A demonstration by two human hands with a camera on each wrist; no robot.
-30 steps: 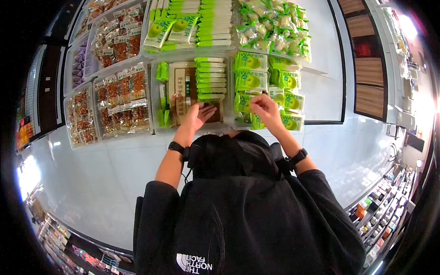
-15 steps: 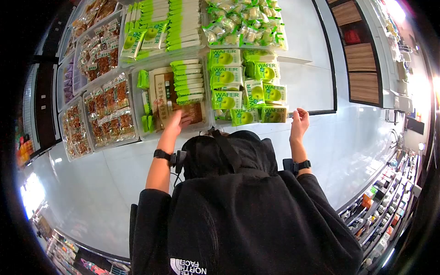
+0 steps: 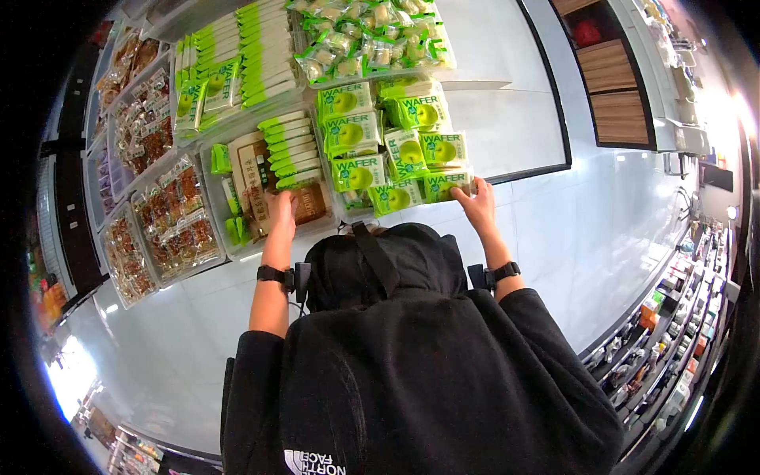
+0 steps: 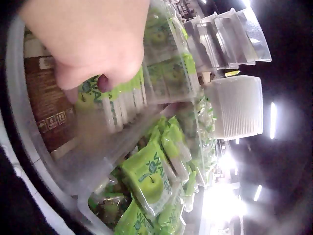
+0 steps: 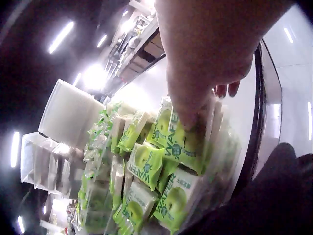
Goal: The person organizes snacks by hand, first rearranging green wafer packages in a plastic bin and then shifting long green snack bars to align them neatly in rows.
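My left hand (image 3: pixel 283 212) is at the front end of a row of green and white wafer packets (image 3: pixel 290 146), in a clear bin beside a brown cardboard piece (image 3: pixel 252 158). Its curled fingers close on the front wafer packet (image 4: pixel 89 100), partly hiding it. At the near right corner of the neighbouring bin is my right hand (image 3: pixel 478 207). The thumb lies on a wafer packet (image 3: pixel 445 185) with a green apple print, while the other fingers reach down its outer side. Several more wafer packets (image 3: pixel 348 134) lie stacked in that bin.
Behind are bins of upright green and white packets (image 3: pixel 269 47) and small wrapped sweets (image 3: pixel 372 39). Bins of brown packaged snacks (image 3: pixel 178 202) stand to the left. A white surface with a black edge (image 3: pixel 522 174) extends to the right. Stacked clear containers (image 4: pixel 234 107) stand farther back.
My left hand has gone from spread over the cardboard to curled at the packet row. The right hand left the packets, swung outside the bin, then came back to its corner packet. The head view has shifted.
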